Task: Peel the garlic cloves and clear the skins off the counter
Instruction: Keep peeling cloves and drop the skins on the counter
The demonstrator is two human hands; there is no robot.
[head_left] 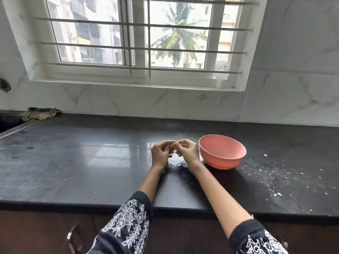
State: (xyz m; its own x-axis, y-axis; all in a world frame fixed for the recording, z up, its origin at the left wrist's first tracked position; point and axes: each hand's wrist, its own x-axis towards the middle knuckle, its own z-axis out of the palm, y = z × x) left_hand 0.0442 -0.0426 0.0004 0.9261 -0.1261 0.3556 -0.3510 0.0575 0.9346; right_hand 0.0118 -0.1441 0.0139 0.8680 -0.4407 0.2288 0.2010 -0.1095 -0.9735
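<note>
My left hand (161, 153) and my right hand (188, 151) meet just above the dark counter (82, 162), fingers curled toward each other. Between the fingertips they pinch a small pale garlic clove (177, 152), mostly hidden by the fingers. A thin curl of skin (182, 144) sticks up by my right fingers. White skin bits (177, 163) lie on the counter under the hands. A pink bowl (222, 154) stands right beside my right hand; its visible inside looks bare.
More white flakes (275, 178) are scattered over the counter's right part. A striped cloth (39, 113) lies at the back left by the tiled wall. A barred window is behind. The counter's front edge (91, 205) runs below my forearms.
</note>
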